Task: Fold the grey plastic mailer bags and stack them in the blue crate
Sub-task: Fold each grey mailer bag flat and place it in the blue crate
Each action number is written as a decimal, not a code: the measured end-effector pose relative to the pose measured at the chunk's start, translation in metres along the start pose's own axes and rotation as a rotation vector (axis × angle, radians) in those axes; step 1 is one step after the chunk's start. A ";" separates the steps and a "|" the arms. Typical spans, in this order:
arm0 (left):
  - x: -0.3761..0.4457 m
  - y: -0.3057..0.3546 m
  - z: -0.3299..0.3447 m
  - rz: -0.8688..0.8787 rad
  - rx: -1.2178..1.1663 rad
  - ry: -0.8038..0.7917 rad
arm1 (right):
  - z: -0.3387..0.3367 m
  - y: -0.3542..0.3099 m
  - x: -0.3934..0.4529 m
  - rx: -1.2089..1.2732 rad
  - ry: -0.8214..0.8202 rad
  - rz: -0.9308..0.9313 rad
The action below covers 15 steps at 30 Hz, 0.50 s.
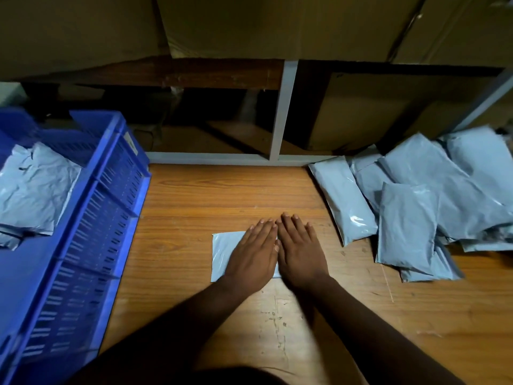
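Your wooden table (pixel 194 195) carries the blue crate (pixel 91 218) at the left, holding folded grey bags (pixel 33 190). A loose pile of bags (pixel 422 195) lies far right. Near you, your left hand (pixel 249 257) and right hand (pixel 301 252) lie side by side, fingers straight, pressing one folded bag (pixel 223 252) flat.

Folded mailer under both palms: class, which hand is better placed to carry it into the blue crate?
Probably the left hand: it lies on the folded mailer, on the blue crate's side.
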<state>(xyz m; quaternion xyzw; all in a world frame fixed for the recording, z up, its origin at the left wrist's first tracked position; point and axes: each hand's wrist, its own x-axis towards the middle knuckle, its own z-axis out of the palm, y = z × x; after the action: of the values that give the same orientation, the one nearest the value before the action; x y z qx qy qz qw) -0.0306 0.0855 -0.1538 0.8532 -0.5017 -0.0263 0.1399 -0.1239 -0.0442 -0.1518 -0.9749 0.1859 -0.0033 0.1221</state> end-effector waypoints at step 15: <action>0.003 -0.001 0.024 0.071 0.013 0.090 | 0.017 0.010 -0.001 -0.002 -0.003 0.025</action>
<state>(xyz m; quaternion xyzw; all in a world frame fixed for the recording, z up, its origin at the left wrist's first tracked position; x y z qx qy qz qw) -0.0327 0.0778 -0.1771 0.8362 -0.5248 0.0206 0.1577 -0.1275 -0.0483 -0.1708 -0.9727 0.1976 -0.0004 0.1215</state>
